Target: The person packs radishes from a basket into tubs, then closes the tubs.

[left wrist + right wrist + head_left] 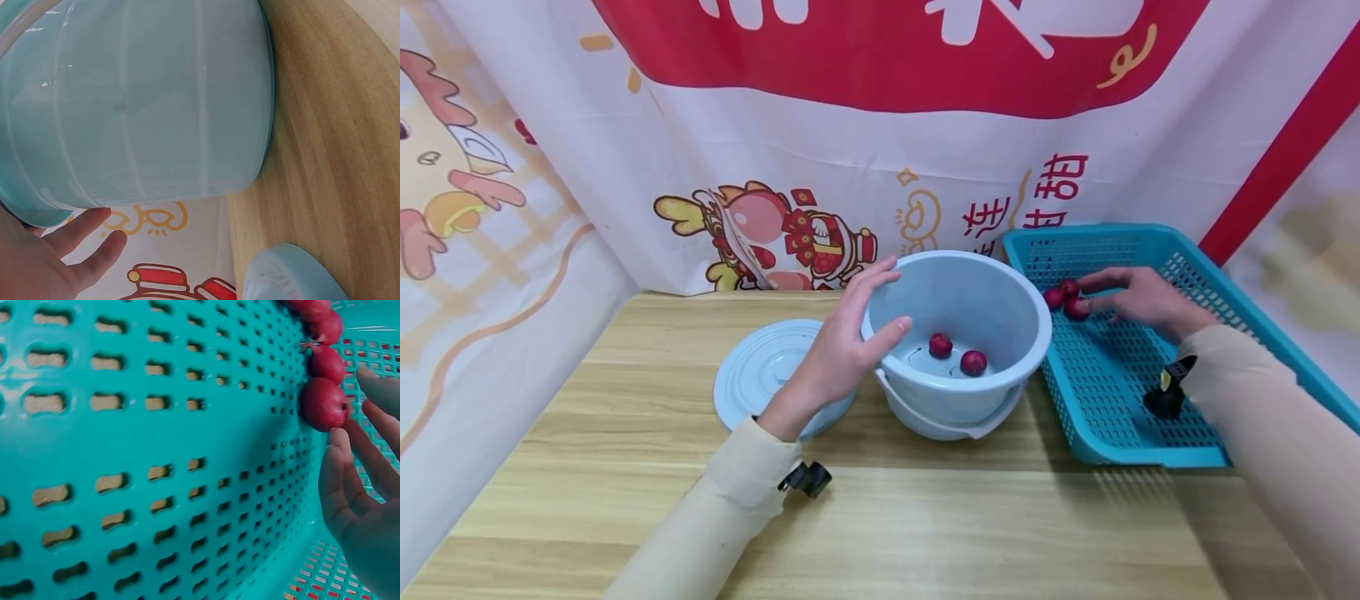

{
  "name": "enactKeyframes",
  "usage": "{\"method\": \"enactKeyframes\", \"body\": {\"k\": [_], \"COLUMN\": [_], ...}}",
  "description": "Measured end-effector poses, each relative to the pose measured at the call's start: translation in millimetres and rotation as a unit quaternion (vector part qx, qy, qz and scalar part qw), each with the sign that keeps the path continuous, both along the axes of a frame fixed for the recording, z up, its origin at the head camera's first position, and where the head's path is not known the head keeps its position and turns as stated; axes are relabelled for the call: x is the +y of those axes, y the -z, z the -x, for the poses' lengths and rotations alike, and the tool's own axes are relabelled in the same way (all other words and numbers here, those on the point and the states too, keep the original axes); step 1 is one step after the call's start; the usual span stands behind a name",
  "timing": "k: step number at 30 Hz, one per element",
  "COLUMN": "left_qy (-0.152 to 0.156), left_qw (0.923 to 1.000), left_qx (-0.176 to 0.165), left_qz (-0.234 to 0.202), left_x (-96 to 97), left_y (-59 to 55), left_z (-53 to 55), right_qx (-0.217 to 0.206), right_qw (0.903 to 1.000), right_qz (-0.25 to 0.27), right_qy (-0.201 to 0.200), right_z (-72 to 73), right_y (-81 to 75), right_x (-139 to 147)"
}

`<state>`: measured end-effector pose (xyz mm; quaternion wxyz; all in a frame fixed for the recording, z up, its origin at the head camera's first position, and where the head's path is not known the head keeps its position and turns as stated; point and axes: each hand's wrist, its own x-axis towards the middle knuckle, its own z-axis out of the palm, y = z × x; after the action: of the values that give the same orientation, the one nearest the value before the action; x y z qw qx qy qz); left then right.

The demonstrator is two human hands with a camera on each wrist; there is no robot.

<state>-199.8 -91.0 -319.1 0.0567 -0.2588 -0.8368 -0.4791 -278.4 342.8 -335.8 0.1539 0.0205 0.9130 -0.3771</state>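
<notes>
A light blue bucket (932, 408) stands mid-table with two small round red radishes (973, 362) on its floor. My left hand (842, 346) is at the bucket's left rim, fingers fairly straight and thumb spread apart. In the left wrist view, its fingers lie against or close by the bucket wall (144, 100). My right hand (1142, 300) reaches into a teal basket (1097, 454) towards several more radishes (1054, 298). In the right wrist view, a fingertip touches the nearest radish (325, 405), while the thumb stays apart from it.
A round light blue lid (741, 379) lies on the wooden table (647, 450), left of the bucket and partly behind my left forearm. The basket stands right beside the bucket. A printed white and red cloth (850, 142) hangs behind.
</notes>
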Motion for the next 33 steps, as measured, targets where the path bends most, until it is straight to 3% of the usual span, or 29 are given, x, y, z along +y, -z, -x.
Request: {"method": "enactKeyframes", "body": {"k": [8,19,33], "left_qy": [0.001,0.002,0.003], "left_qw": [1.0000,1.0000,1.0000], "left_qx": [-0.003,0.000,-0.004], "left_qz": [-0.001,0.002,0.000], "left_x": [-0.3,-0.3,0.1], "left_y": [0.7,0.0,0.0], "left_z": [0.2,0.3,0.7], "right_qx": [-0.022,0.001,0.027], "right_qw": [0.9989,0.9964,0.9966], "right_qz": [-0.040,-0.084,-0.077], "right_qy": [-0.012,-0.012,-0.012], "right_z": [2.7,3.8,2.2], "right_y": [7.4,11.4,1.8], "right_x": [0.0,-6.9,-12.6]}}
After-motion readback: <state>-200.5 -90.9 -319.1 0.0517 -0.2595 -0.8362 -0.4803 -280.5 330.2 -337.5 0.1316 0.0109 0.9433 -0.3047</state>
